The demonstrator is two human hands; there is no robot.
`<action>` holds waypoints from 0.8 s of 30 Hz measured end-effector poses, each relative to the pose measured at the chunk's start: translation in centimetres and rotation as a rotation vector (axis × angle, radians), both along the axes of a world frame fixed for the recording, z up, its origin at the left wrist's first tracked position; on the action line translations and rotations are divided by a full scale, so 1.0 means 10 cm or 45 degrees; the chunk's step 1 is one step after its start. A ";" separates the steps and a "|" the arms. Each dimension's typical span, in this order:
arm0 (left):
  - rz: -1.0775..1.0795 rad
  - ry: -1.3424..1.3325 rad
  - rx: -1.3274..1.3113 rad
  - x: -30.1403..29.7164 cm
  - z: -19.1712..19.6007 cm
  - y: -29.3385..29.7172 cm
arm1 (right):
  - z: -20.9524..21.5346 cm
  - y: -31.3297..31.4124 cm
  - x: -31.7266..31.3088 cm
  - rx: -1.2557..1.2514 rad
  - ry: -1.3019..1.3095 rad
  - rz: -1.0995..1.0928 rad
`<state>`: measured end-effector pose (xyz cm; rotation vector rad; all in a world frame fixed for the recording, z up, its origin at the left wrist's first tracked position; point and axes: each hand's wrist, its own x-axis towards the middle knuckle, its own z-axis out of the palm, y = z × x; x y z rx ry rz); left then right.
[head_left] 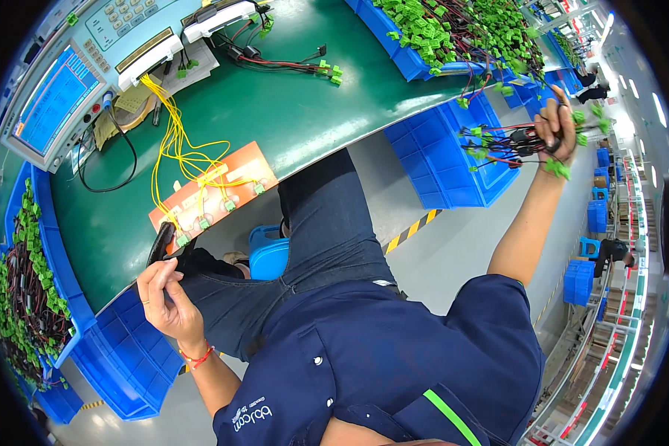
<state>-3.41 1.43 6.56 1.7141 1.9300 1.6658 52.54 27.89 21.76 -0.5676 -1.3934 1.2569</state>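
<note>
In the head view, the right hand point(559, 132) grips a bundle of wire harnesses point(519, 140), fingers wrapped around its middle, green connectors sticking out on both sides. It is held up at the far right, beyond the edge of the green worktable point(327, 123). The left hand point(172, 303) is curled, thumb near fingertips, just beside a black piece point(161, 242) at the near end of the orange fixture board point(254, 165); I cannot tell whether it holds that piece.

To handle the bundle well, a firm but not crushing grip on the cables seems best, since the loose connectors could easily snag. The left fingers should stay off the yellow wires point(172, 141), which fan from the benchtop tester point(56, 104) to the board.

Near the bundle, a blue bin point(395, 46) heaped with harnesses overhangs the table's edge, trailing wires, with a blue crate point(418, 157) below; both could catch dangling ends. More harnesses point(279, 63) lie behind the board, and another loaded blue bin point(50, 245) stands at left
</note>
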 end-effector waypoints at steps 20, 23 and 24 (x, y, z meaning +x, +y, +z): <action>-0.031 0.019 -0.040 0.10 0.01 0.07 | -1.36 0.97 0.41 -0.305 -0.157 -1.040; -0.040 0.036 -0.052 0.12 0.03 0.09 | -1.45 1.07 0.24 -0.432 -0.026 -0.969; -0.043 0.039 -0.052 0.13 0.03 0.11 | -1.49 1.11 0.22 -0.432 -0.039 -0.963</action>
